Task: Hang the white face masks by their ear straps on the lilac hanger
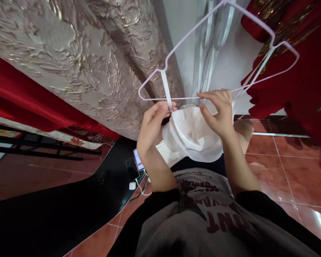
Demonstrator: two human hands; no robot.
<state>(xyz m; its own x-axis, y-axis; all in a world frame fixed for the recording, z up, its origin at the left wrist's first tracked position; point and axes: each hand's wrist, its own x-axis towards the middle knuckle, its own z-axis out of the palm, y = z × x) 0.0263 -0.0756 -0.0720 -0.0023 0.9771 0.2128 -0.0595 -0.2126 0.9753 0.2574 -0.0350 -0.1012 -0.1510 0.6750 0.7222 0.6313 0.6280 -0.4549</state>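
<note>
A pale pink hanger (194,31) hangs in front of me, with white straps looped over its two notches. From the straps hangs a white, thin-looking garment (195,137), its folds bunched above my lap. My left hand (155,119) pinches the left strap (166,85) just below the hanger's bottom bar, close to the garment's edge. My right hand (218,110) is at the middle of that bar, index fingertip against or beside it. Its thumb is spread away from the fingers, over the garment. Its other fingers are partly hidden.
A shiny patterned curtain (96,60) hangs at the left, red cloth (296,78) at the right. Below left, a black glossy surface (69,207) holds two phones (132,169) with charging cables and a small white case (132,185). Red tiles (278,175) cover the floor.
</note>
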